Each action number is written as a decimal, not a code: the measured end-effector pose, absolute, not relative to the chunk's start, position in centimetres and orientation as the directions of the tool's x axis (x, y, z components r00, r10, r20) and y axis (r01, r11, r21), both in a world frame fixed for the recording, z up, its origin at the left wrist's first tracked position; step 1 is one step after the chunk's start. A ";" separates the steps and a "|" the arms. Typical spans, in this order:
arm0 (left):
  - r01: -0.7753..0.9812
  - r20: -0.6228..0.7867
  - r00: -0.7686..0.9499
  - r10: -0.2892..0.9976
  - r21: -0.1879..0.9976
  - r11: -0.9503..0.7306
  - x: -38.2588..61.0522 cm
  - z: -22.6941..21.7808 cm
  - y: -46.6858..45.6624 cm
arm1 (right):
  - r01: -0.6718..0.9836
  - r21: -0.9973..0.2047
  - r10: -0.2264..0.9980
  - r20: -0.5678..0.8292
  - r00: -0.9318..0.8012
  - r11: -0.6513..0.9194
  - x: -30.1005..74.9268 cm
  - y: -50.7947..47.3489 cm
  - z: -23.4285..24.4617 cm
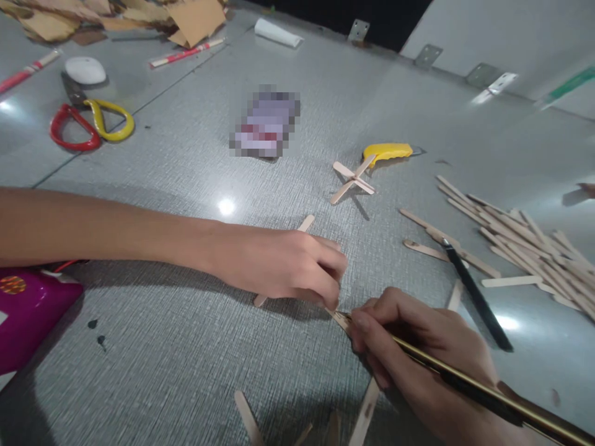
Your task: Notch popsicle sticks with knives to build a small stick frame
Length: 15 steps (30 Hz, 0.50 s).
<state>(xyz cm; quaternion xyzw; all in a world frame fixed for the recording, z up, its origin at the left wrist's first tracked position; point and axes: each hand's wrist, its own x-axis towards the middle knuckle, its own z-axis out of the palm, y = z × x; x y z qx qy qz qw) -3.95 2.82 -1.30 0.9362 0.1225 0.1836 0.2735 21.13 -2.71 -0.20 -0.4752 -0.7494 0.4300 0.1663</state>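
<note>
My left hand (297,266) is closed, its curled fingertips pinching or pressing down a wooden craft stick (342,320). Another craft stick (305,223) passes crosswise beneath that hand, showing on both sides of it. My right hand (418,347) grips a black and gold pen (465,383), whose tip rests at the stick by my left fingertips. Dark marks show on this stick there. Just below my right hand lies one more stick (365,414). Whether the sticks under my left hand are joined is hidden.
Loose craft sticks (534,248) are heaped at right, with a black pen-like tool (478,297) nearby. Beyond my hands are a four-armed stick piece (354,178), a yellow cutter (388,152) and a blurred-out object (267,124). Scissors (90,124) and a magenta object (37,316) are left.
</note>
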 end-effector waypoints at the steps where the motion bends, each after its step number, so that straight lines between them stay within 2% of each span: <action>1: 0.136 0.268 0.903 0.336 0.563 -0.815 -4.0 -1.3 2.8 | 0.565 -0.810 0.857 -0.173 -0.486 0.157 21.1 -2.7 -0.2; 6: 0.144 0.259 0.902 0.345 0.574 -0.806 -4.0 -1.4 2.7 | 0.585 -0.801 0.872 -0.191 -0.451 0.128 20.9 -2.9 -0.3; 10: 0.111 0.317 0.890 0.326 0.544 -0.831 -3.9 -1.4 2.8 | 0.564 -0.805 0.858 -0.149 -0.491 0.183 21.3 -2.9 -0.5; 15: 0.148 0.252 0.912 0.324 0.534 -0.832 -4.1 -1.3 2.7 | 0.552 -0.790 0.841 -0.089 -0.533 0.266 21.2 -2.8 -0.3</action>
